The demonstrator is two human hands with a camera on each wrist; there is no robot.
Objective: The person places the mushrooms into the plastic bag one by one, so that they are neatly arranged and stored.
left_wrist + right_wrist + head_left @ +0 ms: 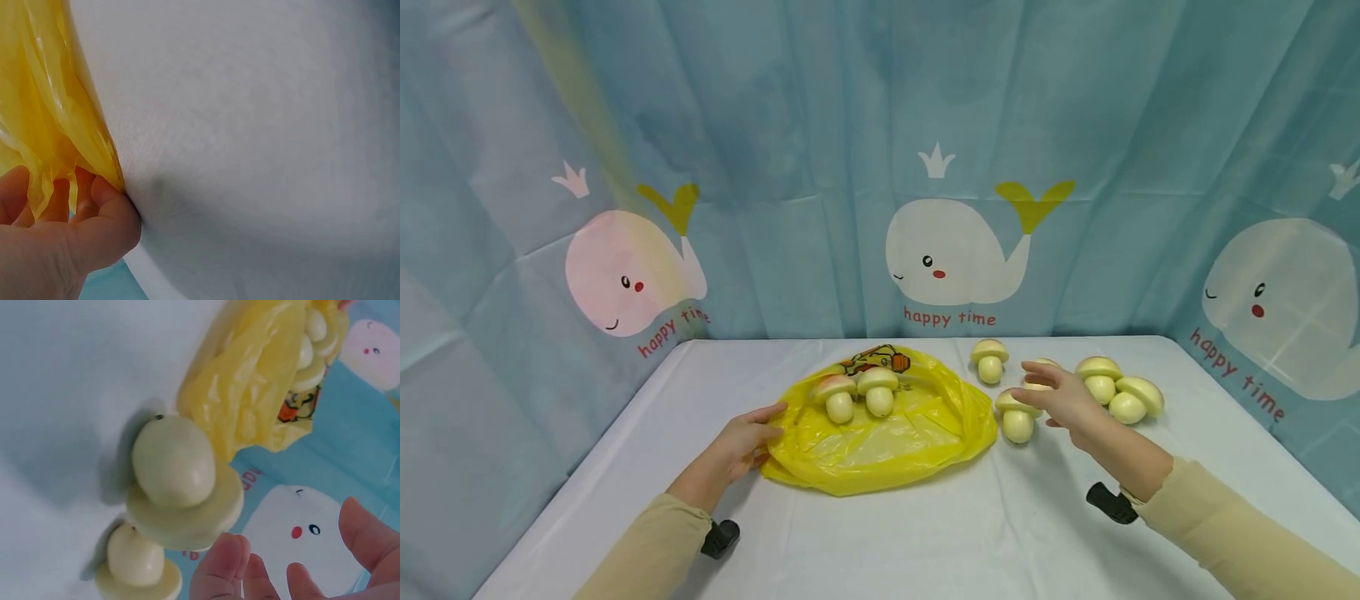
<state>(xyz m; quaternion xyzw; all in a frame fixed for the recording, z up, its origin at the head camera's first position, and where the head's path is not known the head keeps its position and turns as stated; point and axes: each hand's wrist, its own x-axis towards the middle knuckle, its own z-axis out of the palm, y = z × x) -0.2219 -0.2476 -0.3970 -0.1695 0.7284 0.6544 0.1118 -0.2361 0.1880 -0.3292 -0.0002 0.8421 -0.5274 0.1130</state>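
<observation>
Centrally, a yellow bag (850, 477) lies under two mushrooms (880, 393); the left hand (737, 443) pinches its nine-o'clock edge, where a tug might topple both. At three o'clock, the right hand (1066, 402), fingers spread, hovers near a loose mushroom (1018, 424), which a careless brush could roll.

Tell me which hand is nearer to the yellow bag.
Left. The left hand has its grip on the left edge of the yellow bag; the right hand is apart from it, off its right side, among the mushrooms.
</observation>
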